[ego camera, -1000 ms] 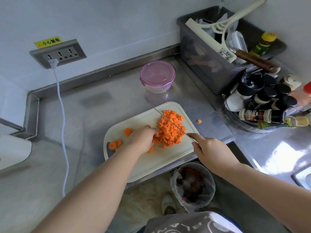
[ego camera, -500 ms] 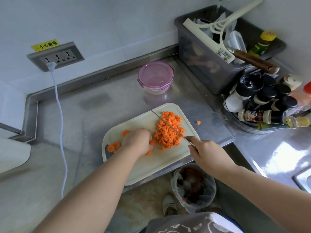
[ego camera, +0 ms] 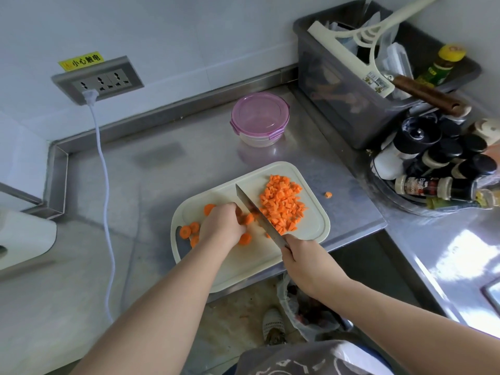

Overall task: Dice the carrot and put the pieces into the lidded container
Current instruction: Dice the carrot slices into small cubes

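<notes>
Head view: the left hand (ego camera: pixel 223 226) rests on the cutting board (ego camera: pixel 311 234), its fingers curled down over a few carrot rounds (ego camera: pixel 247 219) and pinning them just left of the knife (ego camera: pixel 257 212). The right hand (ego camera: pixel 303 257) grips the knife handle near the board's near right edge. The blade slants from there toward far left, so the rounds lie touching or just beside its left face. The diced carrot (ego camera: pixel 282 204) is heaped just right of the blade. The next cut, I judge, turns on the edge falling right of the curled fingertips. The lidded container (ego camera: pixel 259 117) stands farther back on the steel counter (ego camera: pixel 162 163), lid on, well apart from the board
</notes>
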The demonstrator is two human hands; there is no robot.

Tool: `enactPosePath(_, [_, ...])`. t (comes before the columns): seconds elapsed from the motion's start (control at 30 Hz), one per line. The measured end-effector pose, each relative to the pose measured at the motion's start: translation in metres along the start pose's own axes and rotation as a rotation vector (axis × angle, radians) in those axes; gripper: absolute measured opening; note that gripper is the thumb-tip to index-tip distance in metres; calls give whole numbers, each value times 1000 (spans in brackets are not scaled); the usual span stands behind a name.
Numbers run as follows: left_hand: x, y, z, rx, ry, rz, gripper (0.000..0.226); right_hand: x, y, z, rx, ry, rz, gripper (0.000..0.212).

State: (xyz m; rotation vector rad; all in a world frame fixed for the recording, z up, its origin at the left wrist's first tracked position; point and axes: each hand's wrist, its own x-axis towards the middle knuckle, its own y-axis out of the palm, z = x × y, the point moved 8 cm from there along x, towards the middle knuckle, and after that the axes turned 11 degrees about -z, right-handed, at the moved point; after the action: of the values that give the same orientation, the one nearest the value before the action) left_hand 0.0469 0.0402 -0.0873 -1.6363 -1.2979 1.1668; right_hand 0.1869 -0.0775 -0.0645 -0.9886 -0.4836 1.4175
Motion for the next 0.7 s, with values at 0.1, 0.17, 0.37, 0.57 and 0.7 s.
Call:
enactPosePath(0.1, [1,1,1,-13,-8,-1,22,0,2,2,2,3,-3,22])
enactPosePath(0.17, [1,2,1,-14,-3,-12,21,1,3,2,-7,0,-9,22])
enactPosePath(0.37, [0,2,2,-29,-12,-23,19,-1,6,8,-40,-4,-6,23])
enactPosePath(0.57, [-2,0,1,-24,-24,-26,14,-3,11,11,-80,0,5,24])
enactPosePath(0.7, [-3,0,2,-24,-26,-31,14,-3,14,11,-116,13,20,23])
